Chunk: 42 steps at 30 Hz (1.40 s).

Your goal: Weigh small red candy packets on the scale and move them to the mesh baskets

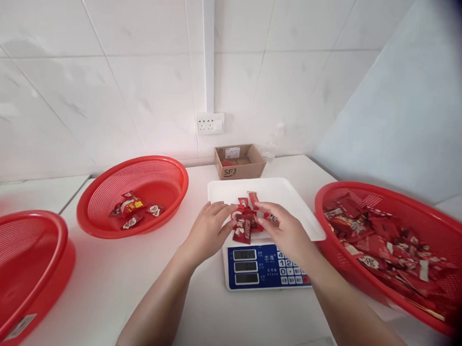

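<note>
Several small red snack packets point(242, 229) lie heaped on the white tray point(298, 210) of a digital weighing scale point(267, 270). My left hand point(212, 230) is at the left side of the heap, its fingers stretched and its thumb apart. On the right side, my right hand point(285, 230) reaches over the tray with thumb and fingers spread. A packet with dark and white lettering shows between them, seemingly resting on the tray. Both hands' fingertips are at the heap's edges; whether they press on packets I cannot tell. The scale's displays are too dim to read.
A red basket point(367, 188) full of similar packets stands at the right, against the tray's corner. Another red basket point(101, 188) at the left holds a few packets. A third basket point(55, 227) is at the near left. Behind the scale are a cardboard box point(246, 171) and a clear bottle point(272, 144).
</note>
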### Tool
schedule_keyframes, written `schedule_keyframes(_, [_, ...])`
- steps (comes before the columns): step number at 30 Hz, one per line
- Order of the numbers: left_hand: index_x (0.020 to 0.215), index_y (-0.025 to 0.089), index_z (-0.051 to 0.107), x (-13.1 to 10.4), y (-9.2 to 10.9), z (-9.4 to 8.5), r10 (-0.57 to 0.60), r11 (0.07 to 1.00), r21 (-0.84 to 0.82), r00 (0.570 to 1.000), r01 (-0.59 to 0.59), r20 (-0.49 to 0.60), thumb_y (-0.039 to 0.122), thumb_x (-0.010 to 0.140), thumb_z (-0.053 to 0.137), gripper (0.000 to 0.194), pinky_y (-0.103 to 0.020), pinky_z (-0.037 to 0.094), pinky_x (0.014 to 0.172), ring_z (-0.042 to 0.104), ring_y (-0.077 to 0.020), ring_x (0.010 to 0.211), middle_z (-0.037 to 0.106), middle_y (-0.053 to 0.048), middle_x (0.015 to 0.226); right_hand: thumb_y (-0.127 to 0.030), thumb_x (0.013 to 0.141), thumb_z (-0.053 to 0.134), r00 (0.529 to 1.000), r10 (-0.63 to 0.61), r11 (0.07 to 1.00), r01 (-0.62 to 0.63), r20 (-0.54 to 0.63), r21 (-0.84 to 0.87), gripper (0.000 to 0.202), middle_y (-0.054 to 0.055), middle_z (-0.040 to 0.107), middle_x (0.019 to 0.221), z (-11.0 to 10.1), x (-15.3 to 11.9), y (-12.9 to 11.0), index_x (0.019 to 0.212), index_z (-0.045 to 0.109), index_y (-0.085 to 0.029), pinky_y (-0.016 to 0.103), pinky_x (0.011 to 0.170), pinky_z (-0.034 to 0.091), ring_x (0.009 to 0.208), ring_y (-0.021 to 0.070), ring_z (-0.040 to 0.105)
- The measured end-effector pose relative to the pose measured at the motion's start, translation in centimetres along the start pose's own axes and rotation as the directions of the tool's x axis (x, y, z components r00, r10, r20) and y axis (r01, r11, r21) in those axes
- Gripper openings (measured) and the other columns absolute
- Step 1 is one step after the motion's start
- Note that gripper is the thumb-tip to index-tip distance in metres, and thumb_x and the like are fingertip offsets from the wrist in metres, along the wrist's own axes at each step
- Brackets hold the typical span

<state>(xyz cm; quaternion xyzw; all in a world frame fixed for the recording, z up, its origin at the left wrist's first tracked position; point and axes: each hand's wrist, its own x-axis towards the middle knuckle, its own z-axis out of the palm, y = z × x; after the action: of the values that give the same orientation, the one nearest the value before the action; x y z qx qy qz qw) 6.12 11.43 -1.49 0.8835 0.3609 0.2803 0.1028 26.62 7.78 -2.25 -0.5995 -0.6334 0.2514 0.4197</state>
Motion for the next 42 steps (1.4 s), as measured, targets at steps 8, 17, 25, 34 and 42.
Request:
schedule_keyframes(8, [0.121,0.022,0.055,0.1,-0.5,-0.5,-0.069,0.997,-0.014,0.997,0.070,0.020,0.021,0.091,0.051,0.030,-0.044,0.042,0.099,0.053,-0.0251,0.118,0.063,-0.008,0.119,-0.039,0.087,0.047,0.975,-0.223,0.878,0.200,-0.002,-0.436,0.032,0.006,0.061,0.124,-1.1,-2.7,1.9,0.112,0.064,-0.027,0.052,0.105,0.037,0.125,0.0281,0.046])
schedule_keyframes(17, [0.092,0.021,0.062,-0.5,-0.6,-1.7,-0.128,0.990,-0.024,0.967,0.137,0.218,0.020,0.086,0.056,0.008,-0.033,0.049,0.076,0.060,-0.0216,0.089,0.066,-0.003,0.090,-0.047,0.088,0.043,0.992,-0.097,0.857,0.043,-0.079,-0.514,0.038,0.008,0.062,0.122,-2.3,-4.9,4.3,0.117,0.060,-0.028,0.061,0.105,0.029,0.122,0.0316,0.049])
schedule_keyframes(25, [0.089,0.019,0.059,0.2,0.7,0.8,-0.055,0.995,0.090,0.958,0.031,0.282,0.015,0.085,0.056,0.006,-0.034,0.047,0.073,0.060,-0.0230,0.082,0.067,-0.003,0.087,-0.046,0.089,0.042,0.996,-0.090,0.870,0.072,-0.015,-0.488,0.037,0.008,0.067,0.115,-0.5,-4.7,3.8,0.113,0.061,-0.027,0.065,0.105,0.022,0.115,0.0304,0.056])
schedule_keyframes(34, [0.091,0.019,0.059,0.3,1.2,1.1,-0.006,1.000,-0.023,0.970,0.012,0.241,0.017,0.088,0.054,0.006,-0.032,0.047,0.077,0.061,-0.0214,0.086,0.069,-0.004,0.090,-0.042,0.089,0.042,0.991,-0.111,0.876,0.065,-0.070,-0.478,0.036,0.009,0.064,0.121,-0.5,-4.4,3.6,0.115,0.061,-0.026,0.061,0.104,0.027,0.116,0.0290,0.055])
schedule_keyframes(42, [0.090,0.020,0.061,0.1,0.9,0.7,-0.034,0.998,-0.054,0.984,0.044,0.175,0.019,0.088,0.055,0.007,-0.032,0.048,0.076,0.062,-0.0212,0.087,0.070,-0.004,0.091,-0.045,0.090,0.041,0.987,-0.153,0.864,0.106,-0.056,-0.492,0.036,0.008,0.068,0.113,-1.0,-4.1,3.0,0.110,0.064,-0.025,0.059,0.102,0.035,0.113,0.0281,0.058])
